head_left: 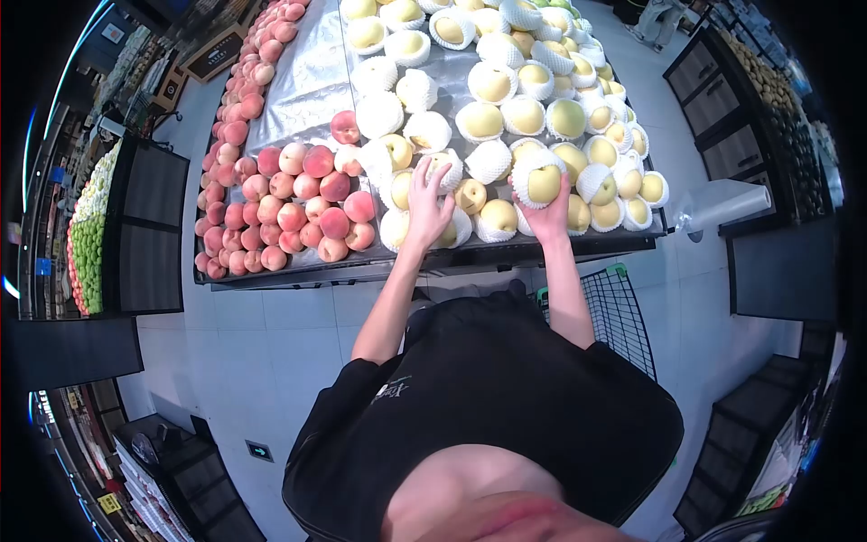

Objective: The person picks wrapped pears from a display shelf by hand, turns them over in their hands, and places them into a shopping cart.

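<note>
My right hand [548,217] is wrapped round a yellow pear [544,184] in a white foam net, held up at the front edge of the display. My left hand [430,206] lies over the netted pears to the left, its fingers spread. Its fingertips are at a pear [441,168] in a foam net; whether they touch it I cannot tell. Between my hands sit a bare brownish-yellow pear [470,195] and a larger yellow pear [498,218]. More pears, most in foam nets, spread toward the back and right.
Peaches [291,217] are piled on the display's left side, beside silvery lining [307,90]. A shopping basket or cart [618,312] stands at my right, below the display. A roll of clear plastic bags [722,206] is at the right corner. A person's legs [659,23] show at the far right.
</note>
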A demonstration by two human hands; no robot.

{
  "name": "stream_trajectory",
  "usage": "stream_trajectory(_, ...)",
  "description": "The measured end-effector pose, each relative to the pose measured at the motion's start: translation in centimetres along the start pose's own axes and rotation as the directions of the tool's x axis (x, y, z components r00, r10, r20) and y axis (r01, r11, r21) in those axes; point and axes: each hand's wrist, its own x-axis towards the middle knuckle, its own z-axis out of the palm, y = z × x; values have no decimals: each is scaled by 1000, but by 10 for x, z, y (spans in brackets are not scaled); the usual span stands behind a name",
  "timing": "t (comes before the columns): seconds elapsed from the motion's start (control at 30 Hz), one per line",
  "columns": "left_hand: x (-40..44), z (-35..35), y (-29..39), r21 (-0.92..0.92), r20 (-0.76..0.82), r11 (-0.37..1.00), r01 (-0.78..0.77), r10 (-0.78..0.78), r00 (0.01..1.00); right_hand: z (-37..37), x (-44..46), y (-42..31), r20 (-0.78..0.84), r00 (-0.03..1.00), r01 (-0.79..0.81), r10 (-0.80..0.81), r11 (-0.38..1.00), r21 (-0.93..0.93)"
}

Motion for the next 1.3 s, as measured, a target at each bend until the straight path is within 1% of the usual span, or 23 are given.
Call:
stream_trajectory(0.03,0,-10,18,-95,24,995,7,-5,1000,11,-8,-2,27,999,-20,19,999,44)
stream_trajectory(0.1,0,-36,65,-276,80,960,44,-23,997,41,-29,-2,95,995,-10,12,1000,-26)
stream_trajectory(0.13,-1,-46,88,-413,114,908,67,-21,993,46,-37,1,128,992,-11,19,998,-61)
stream_trajectory(0.17,-5,-48,98,-520,143,850,82,-7,990,42,-40,6,128,992,11,7,991,-134)
stream_trajectory(0.23,-12,-51,121,-621,182,768,156,-52,982,40,-45,15,140,990,53,-14,958,-281)
stream_trajectory(0.27,-14,-51,126,-620,158,773,133,-43,987,44,-49,14,190,982,55,11,940,-337)
stream_trajectory(0.37,-21,-47,128,-477,65,879,19,13,998,59,-55,23,230,973,149,-24,825,-546)
stream_trajectory(0.4,-22,-45,128,-419,0,908,-7,7,1000,64,-58,25,208,977,157,-41,798,-582)
stream_trajectory(0.5,-27,-49,124,-408,-28,913,16,-31,999,64,-62,36,181,982,159,-59,773,-613)
stream_trajectory(0.53,-29,-48,119,-341,-83,940,-34,7,997,61,-63,39,185,981,157,-50,767,-622)
stream_trajectory(0.63,-37,-61,121,-269,30,956,115,-111,993,64,-73,45,168,985,69,28,838,-541)
stream_trajectory(0.67,-37,-65,123,-280,25,952,122,-120,992,64,-75,48,166,985,53,40,855,-517)
stream_trajectory(0.73,-35,-72,128,-246,10,962,120,-121,993,63,-78,54,164,984,21,63,885,-465)
stream_trajectory(0.8,-37,-75,128,-226,-4,966,128,-133,991,59,-78,57,203,974,0,104,891,-454)
stream_trajectory(0.93,-39,-79,128,-289,19,939,187,-189,982,57,-78,60,236,953,-79,190,909,-410)
stream_trajectory(1.0,-39,-81,129,-309,17,930,200,-205,979,58,-78,60,240,950,-88,200,909,-408)
stream_trajectory(1.1,-39,-83,128,-281,30,936,214,-214,976,61,-77,60,236,950,-90,203,906,-414)
stream_trajectory(1.2,-39,-79,124,-345,2,917,200,-212,977,60,-78,61,237,953,-80,190,909,-409)
stream_trajectory(1.23,-39,-79,125,-333,-4,924,188,-200,980,58,-79,62,238,954,-75,184,911,-404)
stream_trajectory(1.3,-39,-81,131,-308,-12,937,164,-176,984,52,-81,65,262,941,-122,214,936,-329)
